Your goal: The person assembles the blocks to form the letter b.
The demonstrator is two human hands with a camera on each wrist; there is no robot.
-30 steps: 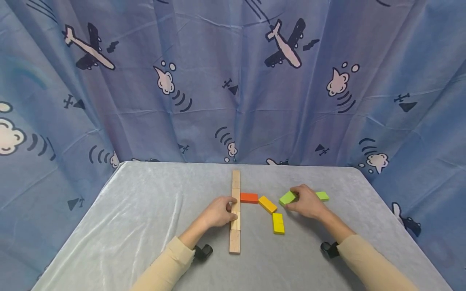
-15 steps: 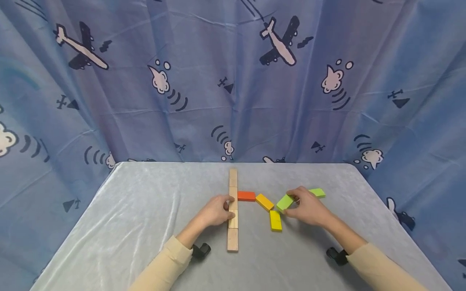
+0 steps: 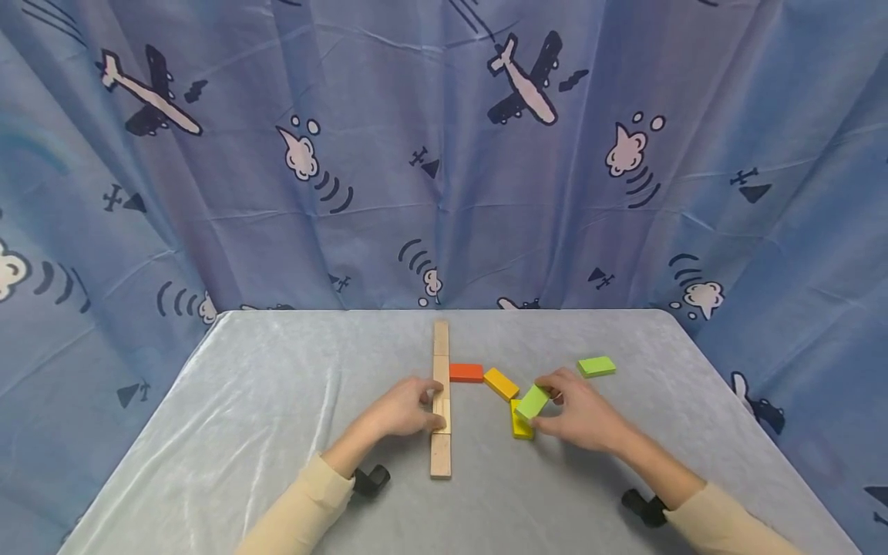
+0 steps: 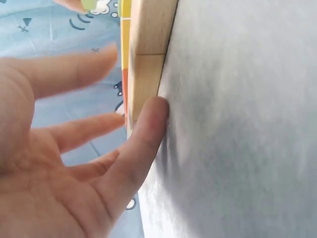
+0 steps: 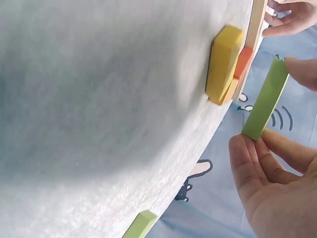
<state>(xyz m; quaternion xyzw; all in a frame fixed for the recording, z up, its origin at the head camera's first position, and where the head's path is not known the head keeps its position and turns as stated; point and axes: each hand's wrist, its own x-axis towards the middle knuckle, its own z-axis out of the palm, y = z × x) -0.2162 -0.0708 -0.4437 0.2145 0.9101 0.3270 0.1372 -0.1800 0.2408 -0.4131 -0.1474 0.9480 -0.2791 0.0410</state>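
Note:
My right hand (image 3: 584,412) pinches a light green block (image 3: 533,402) by its two ends, thumb on one and fingertips on the other. In the right wrist view this green block (image 5: 266,99) is held up off the cloth. Below it in the head view lies a yellow block (image 3: 523,432), partly hidden. My left hand (image 3: 408,406) is beside a straight row of plain wooden blocks (image 3: 440,456). In the left wrist view its fingers (image 4: 154,111) are extended, one fingertip right at the row's side, near the cloth.
A red block (image 3: 466,373) lies against the wooden row's right side, followed by an orange-yellow block (image 3: 501,383) set at a slant. Another light green block (image 3: 597,366) lies at the back right. A grey cloth (image 3: 291,362) covers the table, with a patterned blue curtain (image 3: 381,185) behind.
My right hand has carried the green block left and toward me, from right of the yellow block to over it. The left hand stays by the wooden row. The view has shifted slightly.

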